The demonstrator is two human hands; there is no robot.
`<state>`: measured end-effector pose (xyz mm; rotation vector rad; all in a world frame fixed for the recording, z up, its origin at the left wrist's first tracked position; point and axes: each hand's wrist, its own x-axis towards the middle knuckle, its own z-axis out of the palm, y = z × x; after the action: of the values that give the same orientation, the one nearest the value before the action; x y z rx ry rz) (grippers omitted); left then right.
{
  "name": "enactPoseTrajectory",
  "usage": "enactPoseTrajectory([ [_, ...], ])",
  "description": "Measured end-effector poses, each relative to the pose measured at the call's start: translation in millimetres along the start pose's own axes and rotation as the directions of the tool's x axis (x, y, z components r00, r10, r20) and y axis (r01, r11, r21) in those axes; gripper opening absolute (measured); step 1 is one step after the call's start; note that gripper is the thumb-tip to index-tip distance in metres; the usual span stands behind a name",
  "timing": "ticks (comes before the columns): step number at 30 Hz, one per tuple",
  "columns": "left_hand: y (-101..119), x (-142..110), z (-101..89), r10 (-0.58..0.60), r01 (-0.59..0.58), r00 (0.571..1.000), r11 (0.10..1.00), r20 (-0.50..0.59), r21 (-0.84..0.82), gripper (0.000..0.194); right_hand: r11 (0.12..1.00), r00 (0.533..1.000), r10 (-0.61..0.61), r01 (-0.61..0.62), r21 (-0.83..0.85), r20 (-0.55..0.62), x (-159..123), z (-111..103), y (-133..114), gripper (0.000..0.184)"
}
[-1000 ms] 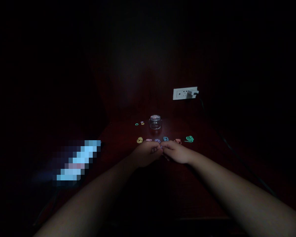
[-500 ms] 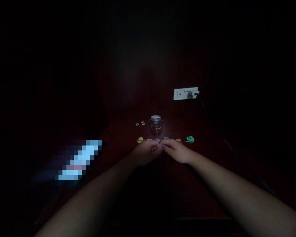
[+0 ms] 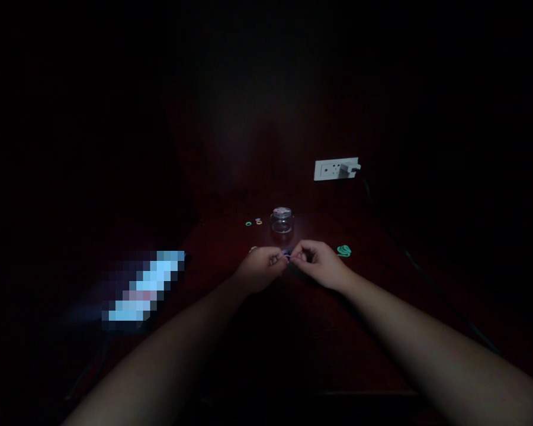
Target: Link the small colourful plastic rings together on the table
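Over the dark red table, my left hand (image 3: pixel 260 270) and my right hand (image 3: pixel 323 266) are pinched almost fingertip to fingertip. Between them runs a thin purple hair tie (image 3: pixel 288 256), gripped from both sides. To the right of my right hand lies a small pile of green hair ties (image 3: pixel 344 251). A bit of a yellow pile (image 3: pixel 253 248) shows past my left hand. The other coloured piles are mostly hidden behind my hands. Just beyond stands a clear lidded jar (image 3: pixel 282 222).
Left of the jar lie a green loop (image 3: pixel 249 223) and a yellow loop (image 3: pixel 259 222) with a pale one. A glowing pixelated screen (image 3: pixel 144 290) is at the left. A wall socket (image 3: pixel 328 170) holds a plug, and a dark cable (image 3: pixel 453 305) runs down the right side.
My hands have risen slightly and my right-hand fingers have opened into a rounder pinch, showing the purple hair tie between both hands. The coloured piles behind are now more covered.
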<state>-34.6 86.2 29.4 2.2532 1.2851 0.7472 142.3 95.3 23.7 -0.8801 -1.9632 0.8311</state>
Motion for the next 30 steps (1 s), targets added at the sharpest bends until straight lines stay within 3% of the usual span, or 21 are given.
enactPoseTrajectory([
  [10,2.9,-0.9,1.5,0.005,-0.004,1.0,0.999,0.019,-0.041,0.033,1.0,0.997,0.013,-0.011,-0.029,0.072,-2.3,1.8,-0.2,0.005],
  [19,5.1,-1.8,2.4,0.011,-0.006,0.996,0.998,0.084,-0.056,0.031,0.999,0.995,0.015,-0.01,-0.042,0.102,-3.1,2.1,-1.6,0.01],
  [30,4.9,-2.7,1.8,0.019,-0.016,0.998,0.999,0.055,-0.043,0.032,0.999,0.993,-0.002,0.007,-0.043,0.114,-3.8,2.0,-3.6,0.008],
])
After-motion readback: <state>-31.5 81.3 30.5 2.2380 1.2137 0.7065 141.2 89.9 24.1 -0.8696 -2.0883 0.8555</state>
